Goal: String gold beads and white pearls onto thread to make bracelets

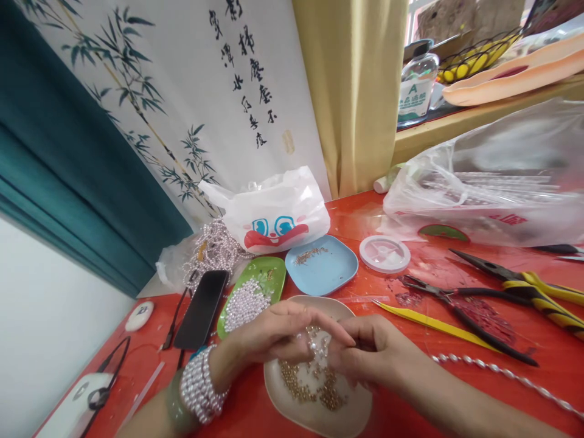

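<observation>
My left hand is over a beige plate of small gold beads. Its index finger stretches towards the right hand and the other fingers curl beneath; what they hold is hidden. Opposite it, my right hand pinches thumb against fingers on something too small to make out. Clear and white beads show between the two hands; whether they hang from the fingers or lie on the plate, I cannot tell. Pearl-bead strands and a greenish bangle circle my left wrist.
Behind the hands are a green tray of pearl beads, a blue plate and a round lid. Yellow tweezers, pliers and a bead strand lie right. A phone lies left; plastic bags stand behind.
</observation>
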`<state>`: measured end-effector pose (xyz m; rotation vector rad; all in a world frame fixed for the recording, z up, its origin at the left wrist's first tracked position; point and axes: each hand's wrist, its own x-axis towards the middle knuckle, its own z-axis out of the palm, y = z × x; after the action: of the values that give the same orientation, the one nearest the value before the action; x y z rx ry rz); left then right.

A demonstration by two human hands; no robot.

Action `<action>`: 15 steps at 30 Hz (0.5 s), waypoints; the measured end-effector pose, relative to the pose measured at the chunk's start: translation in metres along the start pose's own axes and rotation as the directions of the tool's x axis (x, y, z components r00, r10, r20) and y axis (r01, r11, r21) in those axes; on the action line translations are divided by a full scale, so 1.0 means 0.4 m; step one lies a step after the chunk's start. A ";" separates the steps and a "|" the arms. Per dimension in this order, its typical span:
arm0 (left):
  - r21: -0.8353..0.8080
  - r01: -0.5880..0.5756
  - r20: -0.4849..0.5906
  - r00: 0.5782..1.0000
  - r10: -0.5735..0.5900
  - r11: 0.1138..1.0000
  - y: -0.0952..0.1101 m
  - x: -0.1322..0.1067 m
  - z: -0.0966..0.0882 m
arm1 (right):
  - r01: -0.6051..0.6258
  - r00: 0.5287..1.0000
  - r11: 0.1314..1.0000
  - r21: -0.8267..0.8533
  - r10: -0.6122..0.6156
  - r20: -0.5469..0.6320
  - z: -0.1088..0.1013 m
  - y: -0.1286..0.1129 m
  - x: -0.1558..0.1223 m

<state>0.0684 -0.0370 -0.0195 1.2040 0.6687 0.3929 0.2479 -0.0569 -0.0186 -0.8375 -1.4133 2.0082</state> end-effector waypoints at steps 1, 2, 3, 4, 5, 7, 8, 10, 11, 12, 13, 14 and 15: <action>-0.002 -0.005 0.006 1.000 0.005 1.000 0.000 0.001 -0.001 | -0.003 1.000 1.000 -0.001 0.003 -0.001 0.000 0.001 0.000; -0.005 -0.011 0.012 1.000 0.011 1.000 0.000 0.002 -0.001 | -0.005 1.000 1.000 -0.002 0.005 -0.003 0.001 0.002 0.000; -0.007 -0.016 0.017 1.000 0.016 1.000 0.000 0.003 -0.002 | -0.008 1.000 1.000 -0.002 0.008 -0.005 0.002 0.003 0.000; -0.007 -0.018 0.016 1.000 0.018 1.000 -0.001 0.003 -0.003 | -0.010 1.000 1.000 -0.001 0.010 -0.005 0.002 0.004 0.000; -0.007 -0.019 0.021 1.000 0.019 1.000 -0.001 0.004 -0.003 | -0.011 1.000 1.000 0.002 0.011 -0.005 0.003 0.004 0.000; -0.010 -0.025 0.030 0.999 0.025 1.000 -0.001 0.004 -0.003 | -0.003 1.000 1.000 0.010 0.003 -0.004 0.004 0.005 0.000; -0.012 -0.029 0.035 0.999 0.030 0.999 0.000 0.003 -0.002 | 0.002 1.000 1.000 0.014 -0.002 -0.001 0.004 0.006 0.000; -0.015 -0.032 0.041 0.999 0.033 0.999 0.001 0.003 -0.001 | 0.005 1.000 1.000 0.023 -0.005 0.006 0.004 0.006 0.000; -0.015 -0.031 0.040 0.999 0.032 0.999 0.001 0.002 -0.001 | 0.005 1.000 1.000 0.029 -0.006 0.008 0.003 0.005 0.001; -0.014 -0.029 0.037 0.999 0.030 0.999 0.002 0.002 -0.001 | 0.004 1.000 0.999 0.033 -0.004 0.009 0.002 0.005 0.001; -0.013 -0.026 0.037 0.999 0.026 1.000 0.002 0.002 -0.001 | 0.003 1.000 0.999 0.037 -0.004 0.008 0.002 0.005 0.001; -0.012 -0.024 0.039 0.999 0.025 1.000 0.002 0.002 -0.002 | 0.003 1.000 0.999 0.040 -0.003 0.007 0.001 0.004 0.001; -0.013 -0.025 0.041 0.999 0.026 1.000 0.002 0.002 -0.002 | 0.003 1.000 0.999 0.042 -0.003 0.006 0.001 0.004 0.002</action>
<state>0.0684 -0.0356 -0.0191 1.2072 0.6147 0.3919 0.2472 -0.0571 -0.0202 -0.8108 -1.3702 2.0325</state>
